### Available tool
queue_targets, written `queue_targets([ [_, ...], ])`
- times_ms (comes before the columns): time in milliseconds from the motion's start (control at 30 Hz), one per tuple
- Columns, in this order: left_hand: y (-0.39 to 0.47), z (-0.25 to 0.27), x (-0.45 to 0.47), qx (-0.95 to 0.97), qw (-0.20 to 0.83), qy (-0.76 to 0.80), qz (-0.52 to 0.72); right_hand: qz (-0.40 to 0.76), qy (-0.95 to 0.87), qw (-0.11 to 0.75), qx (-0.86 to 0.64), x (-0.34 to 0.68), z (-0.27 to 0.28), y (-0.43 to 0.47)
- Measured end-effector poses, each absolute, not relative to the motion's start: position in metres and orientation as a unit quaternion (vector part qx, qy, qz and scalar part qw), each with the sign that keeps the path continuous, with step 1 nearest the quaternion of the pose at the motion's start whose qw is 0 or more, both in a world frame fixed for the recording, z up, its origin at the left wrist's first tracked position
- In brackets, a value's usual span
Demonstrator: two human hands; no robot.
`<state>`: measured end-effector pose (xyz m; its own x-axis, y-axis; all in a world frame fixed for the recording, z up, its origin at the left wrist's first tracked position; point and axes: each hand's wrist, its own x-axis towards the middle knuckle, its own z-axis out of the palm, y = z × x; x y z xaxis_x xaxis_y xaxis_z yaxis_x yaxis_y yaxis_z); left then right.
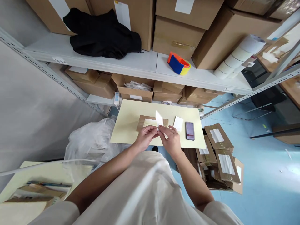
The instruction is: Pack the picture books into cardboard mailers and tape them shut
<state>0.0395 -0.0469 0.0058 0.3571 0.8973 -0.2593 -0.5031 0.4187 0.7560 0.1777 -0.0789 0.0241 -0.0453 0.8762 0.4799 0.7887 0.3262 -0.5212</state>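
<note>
Shelves of boxes stand past my left hand (145, 138) and right hand (172, 140); both pinch one sticker (159, 118) shut, above the parcel (150, 122). Sticker could curl and stick crooked.

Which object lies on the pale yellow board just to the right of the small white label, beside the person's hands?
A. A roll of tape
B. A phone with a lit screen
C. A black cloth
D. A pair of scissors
B: a phone with its screen lit lies flat on the board, just right of the white label, close to the right hand.
</note>
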Motion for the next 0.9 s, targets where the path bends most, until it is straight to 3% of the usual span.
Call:
queue_targets([
  [367, -0.046, -0.003, 0.047, 0.376, 0.731, 0.363, 0.439, 0.052, -0.717, 0.392, -0.574, 0.188, 0.024, -0.083],
  [900, -0.036, -0.005, 0.063, 0.483, 0.663, 0.374, 0.433, 0.207, -0.687, 0.406, -0.566, 0.215, 0.021, -0.077],
])
